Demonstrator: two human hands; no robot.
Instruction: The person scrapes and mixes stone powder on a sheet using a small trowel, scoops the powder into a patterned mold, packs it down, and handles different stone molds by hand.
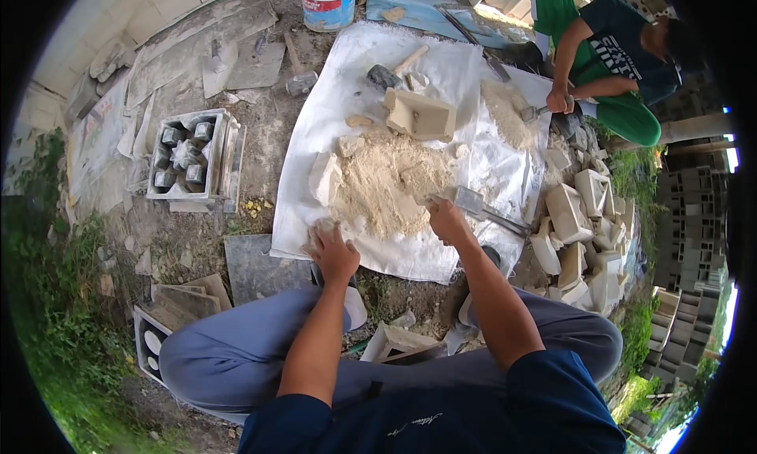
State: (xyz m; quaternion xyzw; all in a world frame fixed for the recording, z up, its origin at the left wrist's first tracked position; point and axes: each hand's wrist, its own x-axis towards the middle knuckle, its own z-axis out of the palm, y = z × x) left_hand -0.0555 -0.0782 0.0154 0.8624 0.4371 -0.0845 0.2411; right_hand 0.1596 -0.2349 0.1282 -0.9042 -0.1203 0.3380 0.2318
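Observation:
My left hand (332,251) rests on the white sheet (296,210) at the near-left edge of a heap of pale sandy powder (378,190), its fingers spread. At the heap's right side, my right hand (449,221) is closed; what it grips is mostly hidden. Just beyond its knuckles, a flat, dust-coated, blade-like shape (423,180) lies against the powder. Close to the right of that hand is a grey metal tool (471,202) with long bars. A broken block piece (324,178) stands beyond my left hand.
A broken hollow block (426,115) and a hammer (385,76) lie at the sheet's far side. A co-worker (607,60) crouches at upper right, holding a tool at a smaller powder pile (507,113). Block rubble (579,217) is at right, a metal mould (188,156) left, a bucket (329,5) behind.

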